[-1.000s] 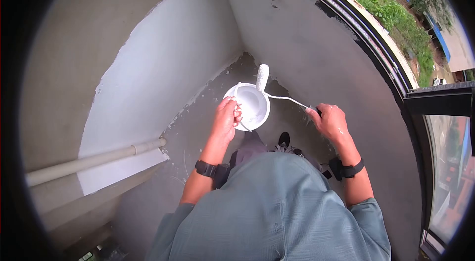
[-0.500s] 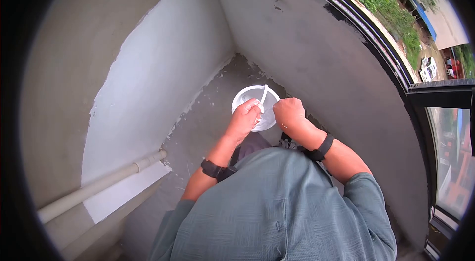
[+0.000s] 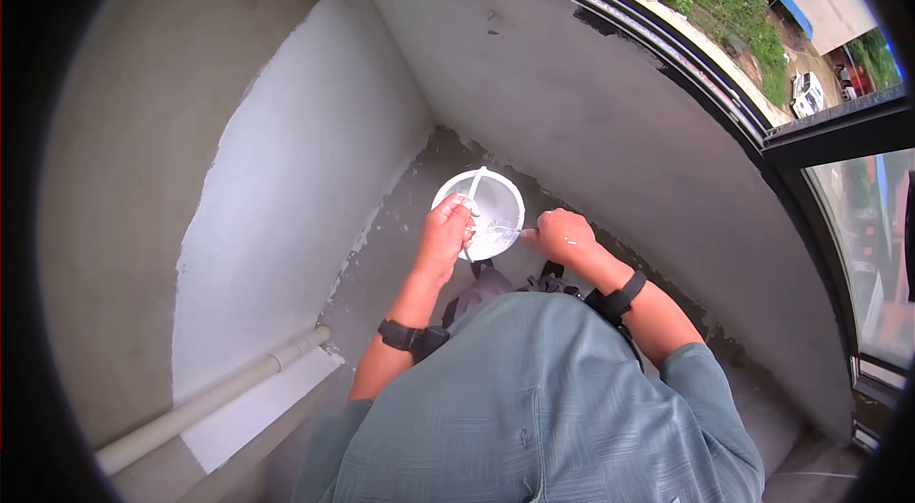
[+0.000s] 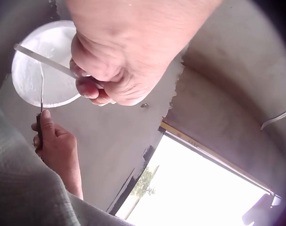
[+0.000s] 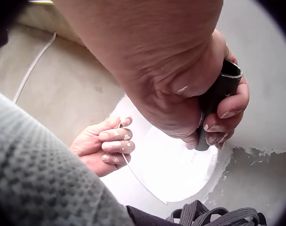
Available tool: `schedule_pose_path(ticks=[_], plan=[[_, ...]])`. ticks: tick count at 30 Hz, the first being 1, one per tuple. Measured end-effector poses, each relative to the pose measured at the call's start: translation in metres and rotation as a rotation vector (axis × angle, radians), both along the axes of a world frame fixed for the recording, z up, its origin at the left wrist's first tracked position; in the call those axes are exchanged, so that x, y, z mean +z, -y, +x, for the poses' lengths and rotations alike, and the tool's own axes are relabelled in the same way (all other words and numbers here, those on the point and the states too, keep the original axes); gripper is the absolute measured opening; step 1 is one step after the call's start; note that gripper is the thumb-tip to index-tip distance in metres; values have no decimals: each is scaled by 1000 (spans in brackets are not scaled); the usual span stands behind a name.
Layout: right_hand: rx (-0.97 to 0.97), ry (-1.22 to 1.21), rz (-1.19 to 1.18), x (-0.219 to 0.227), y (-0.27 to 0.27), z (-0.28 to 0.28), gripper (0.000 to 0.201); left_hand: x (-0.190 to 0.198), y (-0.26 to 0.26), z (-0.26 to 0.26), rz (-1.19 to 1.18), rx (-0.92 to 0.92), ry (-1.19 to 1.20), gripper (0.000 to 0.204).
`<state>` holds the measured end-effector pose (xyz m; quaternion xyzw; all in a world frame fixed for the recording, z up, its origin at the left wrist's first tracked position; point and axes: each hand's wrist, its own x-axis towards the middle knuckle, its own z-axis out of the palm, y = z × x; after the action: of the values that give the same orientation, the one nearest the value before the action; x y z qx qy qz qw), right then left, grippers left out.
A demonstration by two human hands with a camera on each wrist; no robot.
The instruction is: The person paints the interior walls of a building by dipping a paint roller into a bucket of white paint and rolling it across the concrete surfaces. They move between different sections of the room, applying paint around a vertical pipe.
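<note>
My left hand [image 3: 445, 234] grips the white bail handle [image 4: 46, 61] of a white bucket [image 3: 503, 200], holding it in front of my body. Paint spots cover those fingers [image 5: 115, 145]. At the bucket's right side, my right hand [image 3: 565, 238] has its fingers wrapped around the black handle [image 5: 223, 89] of a paint roller. The roller's thin metal rod [image 4: 42, 82] reaches over the rim into the bucket. Its white sleeve cannot be made out against the white inside. White paint also marks the back of my right hand.
Two walls, partly coated white [image 3: 295, 160], meet in a corner ahead above a grey floor [image 3: 396, 212]. A pale pipe [image 3: 219, 393] runs low along the left wall. A dark-framed window [image 3: 791, 155] is at the right. My shoes stand just below the bucket.
The roller's sleeve has gone from above the bucket's far rim down into the bucket. My right hand came in close to the bucket, then shifted slightly lower. My left hand still holds the bail.
</note>
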<state>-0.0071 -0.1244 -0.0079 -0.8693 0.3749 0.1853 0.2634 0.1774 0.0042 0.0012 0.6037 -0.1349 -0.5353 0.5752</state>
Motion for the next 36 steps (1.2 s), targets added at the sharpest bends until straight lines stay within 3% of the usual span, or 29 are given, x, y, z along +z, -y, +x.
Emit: schedule_pose_path(ticks=[4, 10, 16, 26, 30, 36], plan=[[-32, 54, -139, 25, 6, -38, 43, 5, 20, -2, 24, 107, -19, 19], [-127, 100, -328, 41, 13, -86, 45, 10, 62, -16, -37, 63, -51, 17], [-238, 152, -328, 58, 20, -109, 48, 14, 92, -26, -30, 29, -30, 16], [-333, 200, -573, 66, 52, -133, 41, 21, 133, -39, -26, 61, -86, 12], [-410, 163, -795, 38, 91, -148, 35, 10, 148, -45, 46, 109, -127, 11], [-574, 94, -795, 5, 82, -214, 36, -5, 126, -38, 21, 96, -162, 10]])
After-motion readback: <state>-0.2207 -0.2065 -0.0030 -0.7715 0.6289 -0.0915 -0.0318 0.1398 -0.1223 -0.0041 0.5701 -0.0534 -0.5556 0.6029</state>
